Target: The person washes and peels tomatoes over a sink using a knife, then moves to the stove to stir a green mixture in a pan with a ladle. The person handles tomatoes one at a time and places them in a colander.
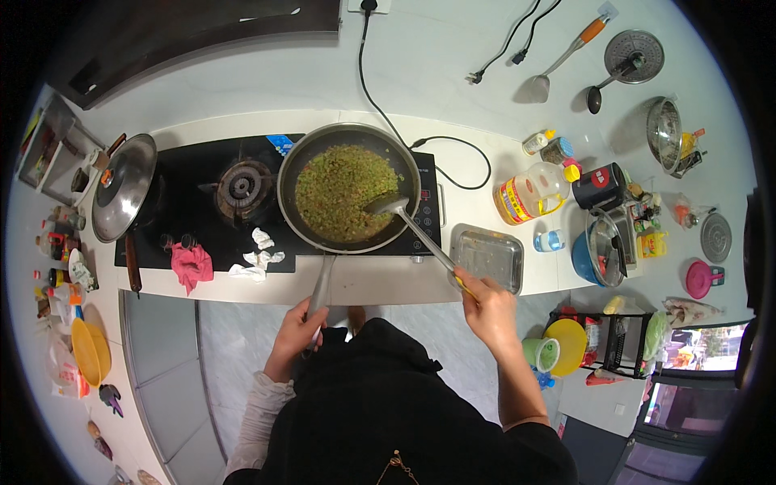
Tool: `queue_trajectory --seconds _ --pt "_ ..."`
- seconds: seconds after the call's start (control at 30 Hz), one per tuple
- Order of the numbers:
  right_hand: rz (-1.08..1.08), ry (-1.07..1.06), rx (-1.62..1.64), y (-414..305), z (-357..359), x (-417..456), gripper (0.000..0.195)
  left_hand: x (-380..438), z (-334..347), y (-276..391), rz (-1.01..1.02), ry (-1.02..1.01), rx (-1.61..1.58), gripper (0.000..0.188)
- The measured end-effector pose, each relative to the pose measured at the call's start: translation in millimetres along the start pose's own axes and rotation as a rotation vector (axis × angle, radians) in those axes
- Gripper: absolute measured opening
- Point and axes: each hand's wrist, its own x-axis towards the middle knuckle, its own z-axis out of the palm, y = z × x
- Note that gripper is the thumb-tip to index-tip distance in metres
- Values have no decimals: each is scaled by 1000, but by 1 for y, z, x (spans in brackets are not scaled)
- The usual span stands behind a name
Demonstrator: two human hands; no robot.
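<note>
A dark frying pan sits on an induction cooker at the right of the stove. Chopped green food, mixed with browner bits, covers most of its base. My left hand grips the grey pan handle, which points towards me. In my right hand is a metal spatula, held near its yellow-ended handle. The spatula's blade rests in the right part of the food, and its shaft crosses the pan's rim.
Left of the pan is a gas burner, with crumpled tissues, a pink cloth and a wok lid nearby. On the right stand a rectangular metal tray, a large oil bottle and a blue basin. A black power cord runs behind the pan.
</note>
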Motion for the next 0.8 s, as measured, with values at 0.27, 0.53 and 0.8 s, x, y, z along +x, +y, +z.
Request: queue_trajectory --seconds 0.27,0.53,0.8 --pt "-37 -40 -33 9 14 -4 42 -1 3 7 -12 -5 -3 18" --pt "-77 -105 21 -9 22 -8 43 1 0 2 -18 -13 -4 21" --pt "-5 -33 14 -17 60 -30 45 -2 4 5 -23 6 20 18"
